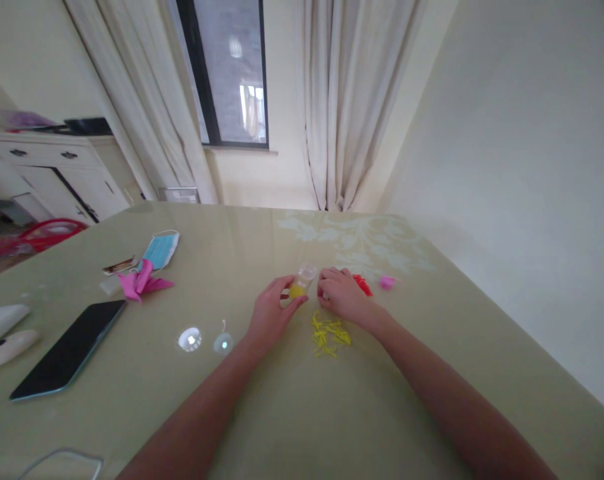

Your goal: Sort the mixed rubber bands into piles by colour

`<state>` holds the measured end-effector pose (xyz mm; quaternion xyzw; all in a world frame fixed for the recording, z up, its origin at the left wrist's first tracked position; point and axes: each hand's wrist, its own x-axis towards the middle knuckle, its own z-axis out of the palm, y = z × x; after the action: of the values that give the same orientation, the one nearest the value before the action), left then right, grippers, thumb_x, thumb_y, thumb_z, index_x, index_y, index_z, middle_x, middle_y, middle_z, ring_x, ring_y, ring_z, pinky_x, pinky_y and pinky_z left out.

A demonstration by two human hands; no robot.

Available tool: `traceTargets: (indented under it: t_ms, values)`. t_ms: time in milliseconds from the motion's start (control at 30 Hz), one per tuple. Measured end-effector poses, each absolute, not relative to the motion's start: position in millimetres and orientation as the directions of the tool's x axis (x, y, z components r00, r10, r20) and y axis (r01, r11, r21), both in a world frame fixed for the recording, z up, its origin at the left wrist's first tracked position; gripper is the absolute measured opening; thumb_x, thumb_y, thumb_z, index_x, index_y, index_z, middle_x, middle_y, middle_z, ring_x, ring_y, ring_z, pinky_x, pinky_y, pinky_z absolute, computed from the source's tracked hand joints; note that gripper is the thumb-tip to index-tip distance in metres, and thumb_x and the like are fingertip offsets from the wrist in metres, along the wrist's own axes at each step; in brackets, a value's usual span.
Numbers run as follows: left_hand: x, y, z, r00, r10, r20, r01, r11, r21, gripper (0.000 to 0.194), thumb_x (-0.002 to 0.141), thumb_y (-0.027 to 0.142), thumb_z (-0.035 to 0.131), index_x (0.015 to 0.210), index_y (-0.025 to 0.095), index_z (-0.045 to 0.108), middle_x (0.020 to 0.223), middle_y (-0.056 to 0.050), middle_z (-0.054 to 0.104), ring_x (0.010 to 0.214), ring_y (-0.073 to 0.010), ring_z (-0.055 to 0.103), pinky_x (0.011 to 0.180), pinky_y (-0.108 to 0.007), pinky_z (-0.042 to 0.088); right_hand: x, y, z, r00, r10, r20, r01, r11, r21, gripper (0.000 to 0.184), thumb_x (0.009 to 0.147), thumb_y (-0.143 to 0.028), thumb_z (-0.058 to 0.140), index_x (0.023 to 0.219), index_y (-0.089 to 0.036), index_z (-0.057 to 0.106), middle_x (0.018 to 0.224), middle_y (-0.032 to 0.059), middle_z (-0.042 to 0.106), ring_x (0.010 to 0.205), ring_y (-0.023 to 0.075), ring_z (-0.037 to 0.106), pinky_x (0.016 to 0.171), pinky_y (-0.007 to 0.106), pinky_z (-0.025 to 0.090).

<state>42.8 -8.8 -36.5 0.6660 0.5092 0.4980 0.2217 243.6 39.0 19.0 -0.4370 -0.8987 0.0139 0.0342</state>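
My left hand (271, 312) is closed around a small clear bottle (307, 271), tilted with its open-looking end away from me. Yellow material (297, 291) shows in its lower part, between thumb and fingers. Just right of the bottle, my right hand (346, 292) has its fingers curled together; whatever they may pinch is hidden. Below the right hand lies a loose pile of thin yellow strips (331, 335). Beyond that hand sit a small red bundle (363, 285), partly covered by it, and a pink bundle (387, 283).
On the table's left side lie a black tablet (69, 350), a pink folded paper piece (143, 281), a blue face mask (161, 251) and a white mouse-like object (9, 349). A cable (65, 451) crosses the near left. A wall (527, 200) borders the right edge.
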Motion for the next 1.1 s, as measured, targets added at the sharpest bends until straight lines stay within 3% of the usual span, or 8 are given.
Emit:
traceTargets:
  t_ms: [133,200,333,467,667,833,1100]
  values:
    - [40.5,-8.8,-36.9,-0.019,0.895,0.446,0.498,-0.378,0.781,0.037,0.090,0.035,0.076,0.123,0.022,0.067,0.117,-0.006,0.073,0.101,-0.0212,0.072,0.088,-0.039,0.065,247.9,29.3,31.9,-0.723,0.688,-0.053,0.679,0.695,-0.238,0.012,0.092,-0.016,0.068,0.094,-0.018,0.079,0.105,0.0074,0.074,0.093,0.0191,0.067,0.081,0.028,0.045]
    - [39.3,-9.1,-36.6,-0.020,0.895,0.446,0.513,-0.374,0.773,0.038,0.090,0.035,0.076,0.124,0.023,0.068,0.117,-0.006,0.073,0.102,-0.0211,0.072,0.089,-0.039,0.065,248.2,26.3,32.7,-0.749,0.655,-0.104,0.655,0.706,-0.271,0.015,0.091,-0.012,0.066,0.094,-0.018,0.079,0.102,0.0060,0.074,0.088,0.0184,0.068,0.077,0.027,0.045]
    - [36.8,-9.9,-36.0,-0.014,0.892,0.453,0.536,-0.376,0.756,0.039,0.089,0.037,0.077,0.125,0.023,0.068,0.118,-0.006,0.073,0.102,-0.0210,0.072,0.089,-0.038,0.065,248.3,27.4,28.8,-0.749,0.652,-0.117,0.655,0.706,-0.268,0.020,0.092,-0.013,0.065,0.104,-0.020,0.079,0.106,0.0068,0.076,0.096,0.0208,0.069,0.083,0.028,0.047]
    - [34.5,-8.9,-36.5,-0.017,0.892,0.451,0.545,-0.370,0.753,0.039,0.090,0.037,0.076,0.125,0.023,0.068,0.117,-0.006,0.072,0.101,-0.0207,0.072,0.089,-0.038,0.065,246.8,26.3,30.7,-0.744,0.644,-0.177,0.668,0.706,-0.236,0.034,0.085,-0.031,0.080,0.117,-0.021,0.078,0.115,0.0104,0.075,0.099,0.0248,0.070,0.080,0.030,0.048]
    - [32.0,-7.6,-38.5,0.000,0.892,0.452,0.560,-0.374,0.739,0.039,0.090,0.038,0.076,0.125,0.023,0.068,0.118,-0.006,0.072,0.101,-0.0211,0.072,0.089,-0.038,0.065,237.0,15.4,36.1,-0.746,0.620,-0.243,0.660,0.738,-0.140,0.018,0.080,-0.015,0.075,0.096,-0.021,0.082,0.094,0.0076,0.078,0.088,0.0237,0.071,0.066,0.027,0.042]
    - [30.7,-7.9,-40.2,0.013,0.887,0.461,0.572,-0.385,0.724,0.040,0.090,0.040,0.075,0.126,0.023,0.068,0.117,-0.006,0.073,0.099,-0.0212,0.073,0.087,-0.038,0.065,237.4,15.7,38.2,-0.757,0.609,-0.237,0.651,0.734,-0.195,0.019,0.079,-0.011,0.070,0.089,-0.022,0.082,0.083,0.0047,0.079,0.077,0.0200,0.070,0.063,0.026,0.039]
    - [27.2,-4.7,-37.9,-0.002,0.882,0.471,0.629,-0.365,0.686,0.037,0.089,0.033,0.076,0.124,0.024,0.070,0.117,-0.006,0.073,0.105,-0.0231,0.070,0.091,-0.040,0.062,258.6,25.5,69.3,-0.785,0.617,-0.055,0.589,0.717,-0.371,0.020,0.081,-0.009,0.069,0.090,-0.018,0.083,0.086,0.0042,0.080,0.077,0.0164,0.069,0.072,0.026,0.046]
